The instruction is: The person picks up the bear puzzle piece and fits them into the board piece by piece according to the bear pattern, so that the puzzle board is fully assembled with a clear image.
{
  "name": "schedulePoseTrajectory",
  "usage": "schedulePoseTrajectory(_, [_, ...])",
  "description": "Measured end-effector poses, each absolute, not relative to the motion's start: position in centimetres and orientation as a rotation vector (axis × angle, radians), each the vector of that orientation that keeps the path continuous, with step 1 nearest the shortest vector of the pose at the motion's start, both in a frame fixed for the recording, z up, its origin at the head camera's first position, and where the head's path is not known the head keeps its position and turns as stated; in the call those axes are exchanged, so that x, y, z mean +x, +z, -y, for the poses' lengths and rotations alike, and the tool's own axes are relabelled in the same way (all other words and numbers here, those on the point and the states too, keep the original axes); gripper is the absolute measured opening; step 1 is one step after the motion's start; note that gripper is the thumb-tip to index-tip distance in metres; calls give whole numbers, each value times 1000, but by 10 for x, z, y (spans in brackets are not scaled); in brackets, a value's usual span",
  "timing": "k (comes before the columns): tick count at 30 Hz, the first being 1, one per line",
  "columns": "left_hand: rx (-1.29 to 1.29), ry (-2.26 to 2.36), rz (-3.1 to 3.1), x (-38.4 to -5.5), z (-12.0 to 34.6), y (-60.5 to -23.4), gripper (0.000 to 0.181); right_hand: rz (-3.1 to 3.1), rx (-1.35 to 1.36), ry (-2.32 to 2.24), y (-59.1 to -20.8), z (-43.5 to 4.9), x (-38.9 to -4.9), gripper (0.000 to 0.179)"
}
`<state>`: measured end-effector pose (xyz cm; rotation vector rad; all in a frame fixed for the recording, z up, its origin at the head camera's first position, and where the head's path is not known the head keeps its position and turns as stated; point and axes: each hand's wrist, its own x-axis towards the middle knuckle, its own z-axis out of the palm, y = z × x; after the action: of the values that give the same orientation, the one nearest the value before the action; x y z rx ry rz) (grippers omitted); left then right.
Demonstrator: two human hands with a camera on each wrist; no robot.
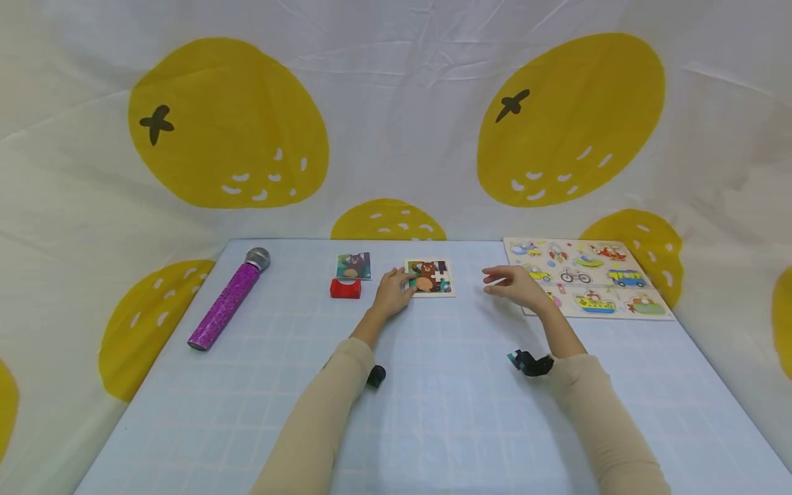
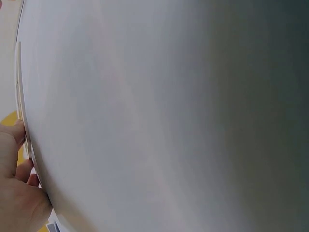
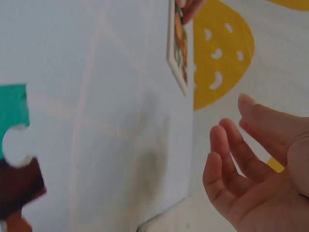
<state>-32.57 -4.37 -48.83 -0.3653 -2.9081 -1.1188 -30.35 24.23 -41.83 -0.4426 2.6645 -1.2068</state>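
A small square bear jigsaw puzzle [image 1: 427, 283] lies in its pale tray near the back of the table, with a white piece-shaped gap at its right. My left hand [image 1: 393, 291] holds it at the left edge, fingers over the picture; the left wrist view shows the tray edge-on beside the fingers. My right hand [image 3: 256, 169] hovers off to the right of the puzzle, fingers loosely bent and holding nothing. By the right wrist is a loose teal and dark brown puzzle piece [image 3: 14, 150], partly out of frame.
Left of the puzzle are a bear picture card [image 1: 354, 265] and a red block-like object [image 1: 345, 289]. A purple glitter microphone [image 1: 225, 306] lies farther left. A vehicle puzzle board [image 1: 594, 294] lies at the right, beside my right hand. Fabric walls surround the table.
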Motion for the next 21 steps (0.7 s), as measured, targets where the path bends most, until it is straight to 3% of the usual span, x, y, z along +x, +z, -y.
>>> schedulePoseTrajectory(12, [-361,-1141,2914,-326,44,-487,34,-2600,-383,-903,-414,-293,-254,46])
schedulePoseTrajectory(21, [-357,-1146,2917,-327,45,-490,34,-2523,-348,-725,-426,-289,-226,47])
